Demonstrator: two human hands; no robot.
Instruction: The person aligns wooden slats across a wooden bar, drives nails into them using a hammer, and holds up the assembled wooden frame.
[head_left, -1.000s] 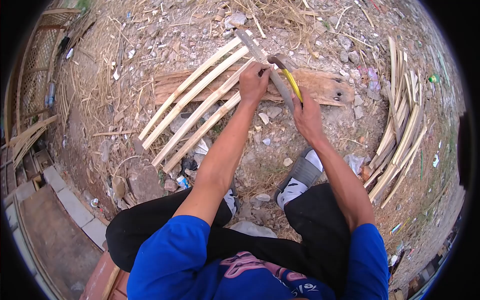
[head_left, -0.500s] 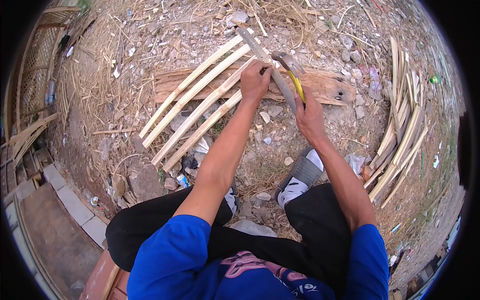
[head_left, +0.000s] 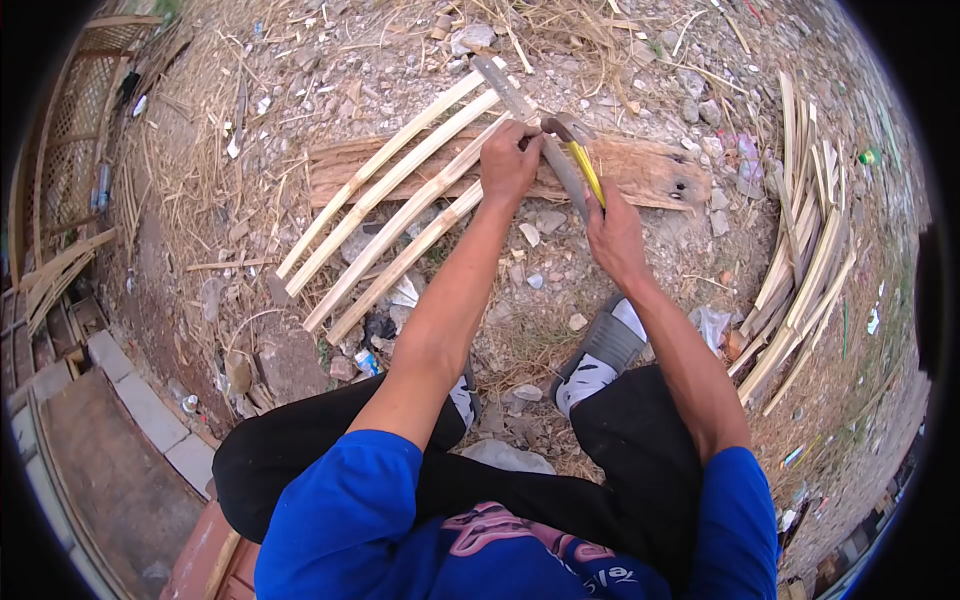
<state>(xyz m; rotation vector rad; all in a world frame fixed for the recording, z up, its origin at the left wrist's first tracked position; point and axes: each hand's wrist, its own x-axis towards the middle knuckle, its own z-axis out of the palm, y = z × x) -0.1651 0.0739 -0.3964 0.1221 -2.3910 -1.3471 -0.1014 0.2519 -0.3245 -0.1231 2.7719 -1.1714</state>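
My right hand (head_left: 614, 238) is wrapped round the yellow handle of a claw hammer (head_left: 584, 165). The hammer's head sits right beside the fingertips of my left hand (head_left: 508, 165). Those fingers are pinched together at the joint of a grey wooden crosspiece (head_left: 512, 93) and a pale slat; whatever is between them is too small to make out. Several pale wooden slats (head_left: 385, 237) fan out to the lower left from under the crosspiece, roughly side by side. Beneath them lies a thick weathered plank (head_left: 640, 172).
A pile of loose slats (head_left: 800, 260) lies on the right. More slats (head_left: 65, 275) and a lattice panel (head_left: 75, 130) are at the far left. Stones, straw and litter cover the ground. My sandalled foot (head_left: 605, 350) is close below the plank.
The hammer and my right hand have shifted slightly left, bringing the hammer head nearer my left fingertips. My left hand and the slats have stayed in place.
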